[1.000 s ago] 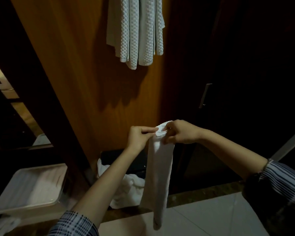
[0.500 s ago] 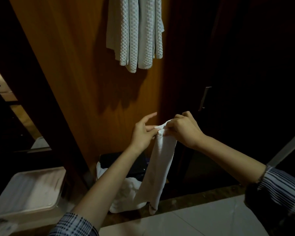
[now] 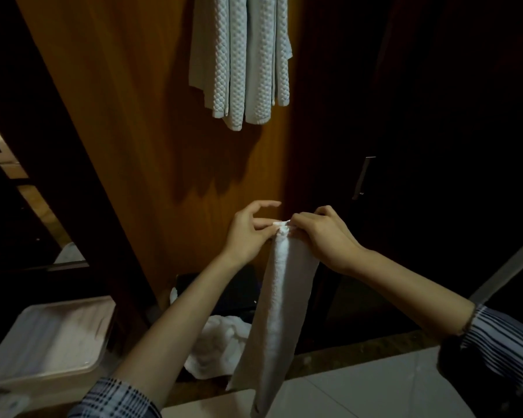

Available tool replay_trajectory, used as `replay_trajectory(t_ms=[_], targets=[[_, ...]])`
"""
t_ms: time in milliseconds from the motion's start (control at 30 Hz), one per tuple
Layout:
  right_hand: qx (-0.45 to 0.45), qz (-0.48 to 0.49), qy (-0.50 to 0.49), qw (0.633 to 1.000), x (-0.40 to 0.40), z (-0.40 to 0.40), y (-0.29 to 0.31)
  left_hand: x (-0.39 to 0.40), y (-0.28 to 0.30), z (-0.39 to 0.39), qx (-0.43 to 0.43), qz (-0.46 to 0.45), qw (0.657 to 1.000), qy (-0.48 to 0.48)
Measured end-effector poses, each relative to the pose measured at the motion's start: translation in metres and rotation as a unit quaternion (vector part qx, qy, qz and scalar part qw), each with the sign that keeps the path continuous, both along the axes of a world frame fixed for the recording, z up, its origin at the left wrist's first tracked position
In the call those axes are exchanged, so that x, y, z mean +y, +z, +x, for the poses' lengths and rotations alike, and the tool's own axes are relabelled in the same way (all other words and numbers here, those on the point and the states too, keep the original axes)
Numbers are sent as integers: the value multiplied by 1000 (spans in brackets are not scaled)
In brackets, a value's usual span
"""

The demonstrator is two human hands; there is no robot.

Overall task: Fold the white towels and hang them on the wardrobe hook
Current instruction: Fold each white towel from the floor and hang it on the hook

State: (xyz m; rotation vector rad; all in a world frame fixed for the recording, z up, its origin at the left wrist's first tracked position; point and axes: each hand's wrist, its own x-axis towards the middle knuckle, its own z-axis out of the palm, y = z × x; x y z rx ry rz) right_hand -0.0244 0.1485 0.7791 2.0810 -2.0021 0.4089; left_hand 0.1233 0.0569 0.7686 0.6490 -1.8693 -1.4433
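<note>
From the head camera, both hands meet just below the middle of the frame; the left hand (image 3: 248,233) pinches the bunched top edge of a white towel (image 3: 280,303) between thumb and a lower finger, its index finger lifted and stretched free toward 12 o'clock; the right hand (image 3: 320,233), touching the same bunch from 3 o'clock, grips it with curled fingers pressed together; the towel hangs down from that pinch as a long narrow strip toward 6 o'clock, its lower end in front of the pale floor tiles (image 3: 375,390). At 12 o'clock of the hands, well apart, textured towels (image 3: 242,58) hang in folds against the wooden wardrobe panel (image 3: 127,122); what they hang from lies out of frame. At 7 o'clock of the hanging strip a crumpled white towel heap (image 3: 215,345) lies low beside a dark bin (image 3: 230,291); at 8 o'clock, further off, sits a pale plastic box (image 3: 43,345); at 2 o'clock a metal handle (image 3: 363,178) shows on the dark door.
</note>
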Motion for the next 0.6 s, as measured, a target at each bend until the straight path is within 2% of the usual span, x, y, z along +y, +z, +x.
replay_trajectory(t_ms=[267, 467, 567, 600], targets=[[-5, 27, -15, 999, 5, 1, -5, 5, 3, 9, -53, -13, 996, -72], [-28, 1, 1, 1000, 9, 5, -2, 10, -2, 10, -55, -26, 998, -32], [82, -31, 3, 996, 13, 2, -1, 9, -7, 11, -58, -44, 997, -24], [118, -15, -10, 993, 15, -1, 0, 8, -9, 13, -60, -50, 997, -22]])
